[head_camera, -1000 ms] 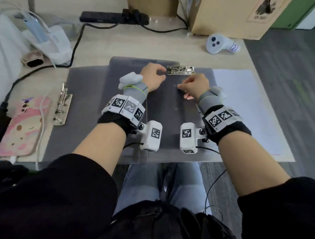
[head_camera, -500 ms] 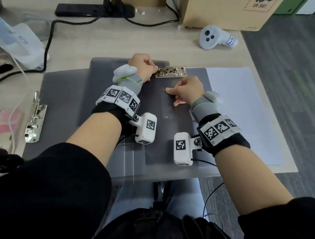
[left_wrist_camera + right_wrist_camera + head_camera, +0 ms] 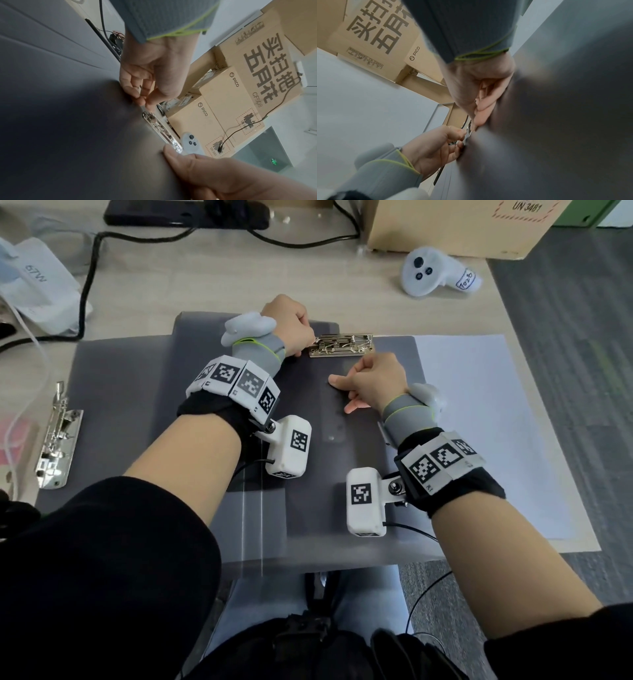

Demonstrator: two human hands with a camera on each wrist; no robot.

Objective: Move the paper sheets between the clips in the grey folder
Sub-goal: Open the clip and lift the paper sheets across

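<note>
The grey folder [image 3: 137,405] lies open on the table. Its metal clip [image 3: 342,346] sits at the top middle, and white paper sheets [image 3: 479,422] lie on its right side. My left hand [image 3: 306,342] pinches the left end of this clip; the left wrist view shows the fingers [image 3: 142,97] curled round the clip's lever [image 3: 161,128]. My right hand [image 3: 356,378] is curled just below the clip's right end, thumb [image 3: 171,152] pressing the folder. It holds nothing that I can see. A second clip [image 3: 56,440] lies at the folder's left edge.
A white controller [image 3: 428,273] and a cardboard box [image 3: 445,227] stand behind the folder on the right. A black power strip [image 3: 185,213] with its cable and a white bag [image 3: 37,285] are at the back left. The table's near edge is under my forearms.
My left hand has moved right to the top clip's left end and taken hold of it. My right hand has stayed just below the clip's right end.
</note>
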